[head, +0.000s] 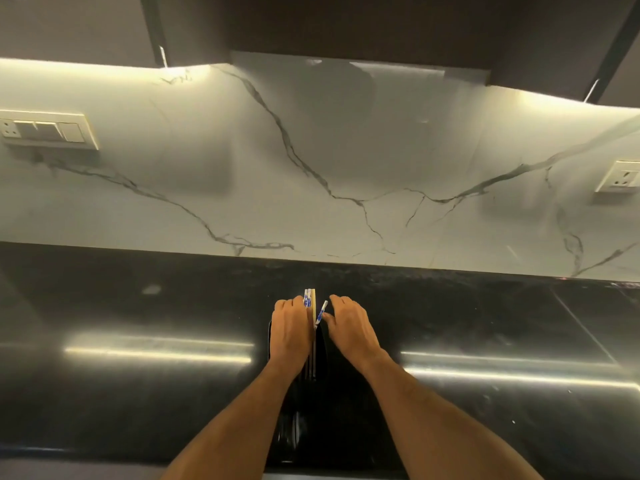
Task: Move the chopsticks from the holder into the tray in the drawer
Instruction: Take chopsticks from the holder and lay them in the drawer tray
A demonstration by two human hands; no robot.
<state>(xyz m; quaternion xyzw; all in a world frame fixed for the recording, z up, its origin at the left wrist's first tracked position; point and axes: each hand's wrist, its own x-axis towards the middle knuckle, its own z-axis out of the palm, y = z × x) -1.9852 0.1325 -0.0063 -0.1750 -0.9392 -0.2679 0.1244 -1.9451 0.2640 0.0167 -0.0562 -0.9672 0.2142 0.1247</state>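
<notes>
Left hand [290, 332] covers most of the chopsticks [310, 301], only patterned tops and thin lower shafts peeking out. The dark holder [322, 344] melts into the black counter [138, 382], outline unreadable. Both forearms run off the bottom edge.

On the counter [138, 375], midway along its length, stands the holder [322, 351], nearer the front edge than the wall behind. The chopsticks [310, 299] rise out of it. The left hand [291, 332] is against their left side, the right hand [349, 327] just to their right, one chopstick [321, 311] leaning between them.
</notes>
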